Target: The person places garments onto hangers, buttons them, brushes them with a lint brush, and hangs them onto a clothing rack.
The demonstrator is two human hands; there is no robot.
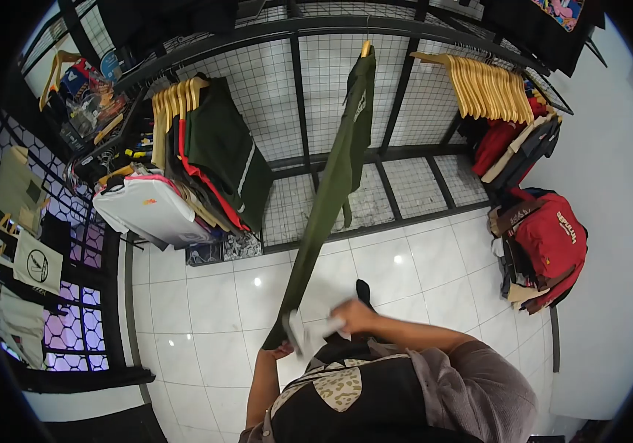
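Observation:
A dark green long-sleeved garment [335,166] hangs from the rack on a wooden hanger [366,49]. One sleeve is pulled taut, slanting down toward me. My left hand [278,351] grips the cuff end, its fingers closed around the cloth. In my right hand [355,317], fingers wrapped, is a white handled tool [298,332] with a crosswise head. Motion blurs it, so its exact kind is unclear. The head lies against or just beside the sleeve near the cuff; I cannot tell whether it touches.
Clothes on hangers [220,148] fill the rack's left side. Several bare wooden hangers [490,88] hang at right, near more garments [504,151]. A clothes pile topped by a red garment [552,236] stands by the right wall. White tiles [209,317] cover the floor.

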